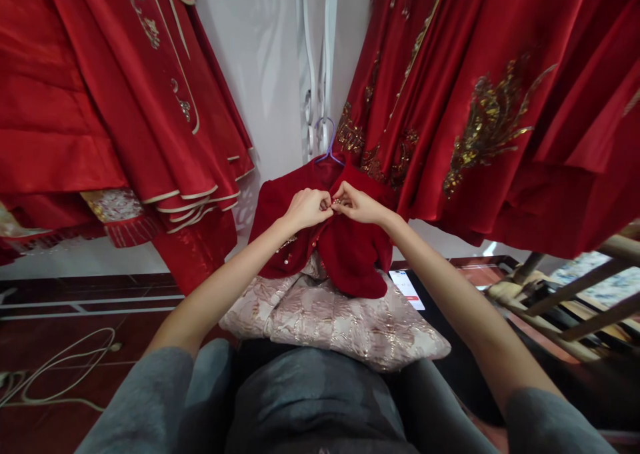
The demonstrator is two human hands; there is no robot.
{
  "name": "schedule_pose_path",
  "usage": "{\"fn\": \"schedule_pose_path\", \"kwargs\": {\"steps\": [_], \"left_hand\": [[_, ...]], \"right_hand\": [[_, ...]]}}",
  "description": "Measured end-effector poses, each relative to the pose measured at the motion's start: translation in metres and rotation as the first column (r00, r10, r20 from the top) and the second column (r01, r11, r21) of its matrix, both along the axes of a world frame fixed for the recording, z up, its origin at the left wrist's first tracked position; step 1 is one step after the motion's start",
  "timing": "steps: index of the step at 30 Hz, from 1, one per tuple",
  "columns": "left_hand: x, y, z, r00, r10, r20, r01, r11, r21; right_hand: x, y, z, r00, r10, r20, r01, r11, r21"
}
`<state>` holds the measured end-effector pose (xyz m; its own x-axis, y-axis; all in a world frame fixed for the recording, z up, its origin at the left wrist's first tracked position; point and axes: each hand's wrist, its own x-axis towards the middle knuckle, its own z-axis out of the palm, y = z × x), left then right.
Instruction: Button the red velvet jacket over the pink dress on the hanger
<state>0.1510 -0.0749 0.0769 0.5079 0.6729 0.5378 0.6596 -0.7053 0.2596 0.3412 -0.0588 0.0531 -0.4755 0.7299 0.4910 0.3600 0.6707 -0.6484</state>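
Observation:
A small dark red jacket (pixel 350 247) hangs on a purple hanger (pixel 327 144) in front of me, over a pale pink brocade skirt (pixel 340 321). My left hand (pixel 306 209) and my right hand (pixel 356 204) meet at the jacket's front opening near the collar. Both are closed in a pinch on the two front edges, around a small fastening I cannot make out clearly. Small pearl-like buttons run down the jacket's left front.
Red embroidered gowns hang at the left (pixel 100 107) and right (pixel 500 107), close beside the jacket. A white wall (pixel 270 74) stands behind. A phone (pixel 407 289) lies to the right of the skirt. Wooden chair rails (pixel 575 301) stand at right; a cable (pixel 60 374) lies on the floor at left.

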Motion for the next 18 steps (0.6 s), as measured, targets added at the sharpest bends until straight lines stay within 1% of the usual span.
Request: {"fn": "schedule_pose_path", "kwargs": {"steps": [4, 8, 11, 13, 16, 18], "left_hand": [[-0.002, 0.004, -0.001, 0.998, 0.001, -0.069, 0.002, 0.999, 0.042], [-0.002, 0.006, -0.003, 0.995, -0.025, -0.093, 0.027, 1.0, 0.012], [0.003, 0.004, -0.008, 0.998, 0.005, -0.06, -0.005, 1.0, 0.002], [0.008, 0.002, -0.015, 1.0, 0.003, 0.01, -0.003, 1.0, -0.007], [0.013, 0.002, -0.03, 0.993, -0.01, 0.12, 0.013, 1.0, -0.024], [0.016, 0.003, -0.044, 0.979, 0.014, 0.202, 0.0, 0.998, -0.067]], "right_hand": [[0.001, 0.0, -0.001, 0.998, 0.03, -0.047, -0.031, 0.999, -0.03], [0.0, 0.0, -0.002, 0.999, 0.024, -0.036, -0.025, 0.999, -0.022], [-0.005, 0.004, -0.009, 0.996, -0.068, -0.057, 0.068, 0.998, 0.004], [-0.01, 0.007, -0.016, 0.979, -0.15, -0.136, 0.152, 0.988, 0.006], [-0.021, 0.01, -0.028, 0.936, -0.244, -0.253, 0.253, 0.967, 0.003], [-0.027, 0.01, -0.034, 0.91, -0.309, -0.276, 0.327, 0.945, 0.02]]}}
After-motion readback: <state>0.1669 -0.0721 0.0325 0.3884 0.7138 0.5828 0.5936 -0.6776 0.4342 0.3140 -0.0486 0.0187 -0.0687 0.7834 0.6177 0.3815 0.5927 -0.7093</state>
